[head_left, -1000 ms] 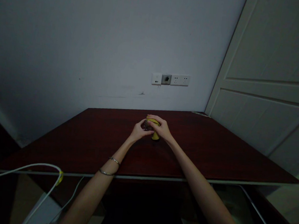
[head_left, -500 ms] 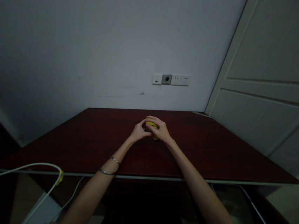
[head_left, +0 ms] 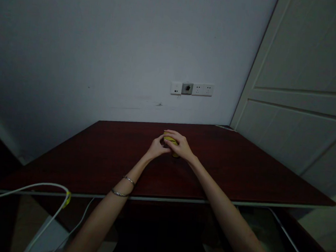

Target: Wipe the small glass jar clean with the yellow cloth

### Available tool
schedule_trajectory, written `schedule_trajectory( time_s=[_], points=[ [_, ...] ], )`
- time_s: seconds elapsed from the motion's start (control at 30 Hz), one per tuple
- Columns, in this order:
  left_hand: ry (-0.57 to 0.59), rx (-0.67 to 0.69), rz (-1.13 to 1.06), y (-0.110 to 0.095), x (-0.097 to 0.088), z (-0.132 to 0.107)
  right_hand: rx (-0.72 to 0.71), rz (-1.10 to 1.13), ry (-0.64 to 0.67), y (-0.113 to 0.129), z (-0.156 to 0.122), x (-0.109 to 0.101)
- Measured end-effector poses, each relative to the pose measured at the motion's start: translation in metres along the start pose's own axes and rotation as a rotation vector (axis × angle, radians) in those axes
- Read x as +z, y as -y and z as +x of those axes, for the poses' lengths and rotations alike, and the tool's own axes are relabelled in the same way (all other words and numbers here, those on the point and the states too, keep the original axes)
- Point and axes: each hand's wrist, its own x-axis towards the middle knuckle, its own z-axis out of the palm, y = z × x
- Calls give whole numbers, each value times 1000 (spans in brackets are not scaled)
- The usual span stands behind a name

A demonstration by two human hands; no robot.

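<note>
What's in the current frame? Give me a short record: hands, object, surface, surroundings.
left hand: curled at the object's left side; its grip is mostly hidden
right hand: fingers and thumb around the yellow object
object: yellow, partly covered by the hands; exact shape and contact with the table unclear
surface: dark red table
wrist: two bracelets on the left arm
behind: wall with sockets
right side: panelled door
near left: white cable looping at the table's edge
</note>
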Motion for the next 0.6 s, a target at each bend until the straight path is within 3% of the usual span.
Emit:
schedule_trajectory(
  time_s=[0.13, 0.23, 0.33, 0.43, 0.53, 0.6],
  points=[
    [-13, -29, -36, -2, 1, 0, 60, 66, -115, -5, 4, 7],
    [6, -56, -114, -9, 2, -2, 221, 165, -224, -18, 13, 12],
    [0, -68, -128, -11, 2, -2, 322, 191, -247, -25, 18, 14],
    [-28, -64, -88, -7, 2, 0, 198, 114, -215, -19, 13, 13],
    [-56, -51, -86, -4, 1, 1, 16, 8, -86, -8, 7, 9],
    [-67, -32, -80, -4, 1, 2, -28, -38, -13, -3, 7, 5]
  ],
)
